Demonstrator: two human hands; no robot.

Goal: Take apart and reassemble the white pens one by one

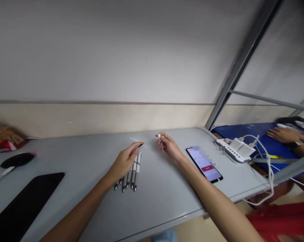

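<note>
My left hand (123,162) is closed around a slim pen piece (141,145), whose dark, yellowish-tipped end sticks out past the fingertips. Under and beside that hand lie several white-and-grey pens (133,175), side by side with their silver tips toward me; the hand covers part of them. To the right, my right hand (169,147) is raised just above the desk with its fingers curled on a white pen barrel (159,137). A gap separates the two hands, and the pieces they hold are apart.
A lit phone (204,164) lies right of my right forearm, near a white power strip (233,151) with plugs and cables. A black slab (31,205), a round black charger (17,160) and a packet (5,137) are at left. Another person's hand (284,134) rests beyond the metal frame (227,90).
</note>
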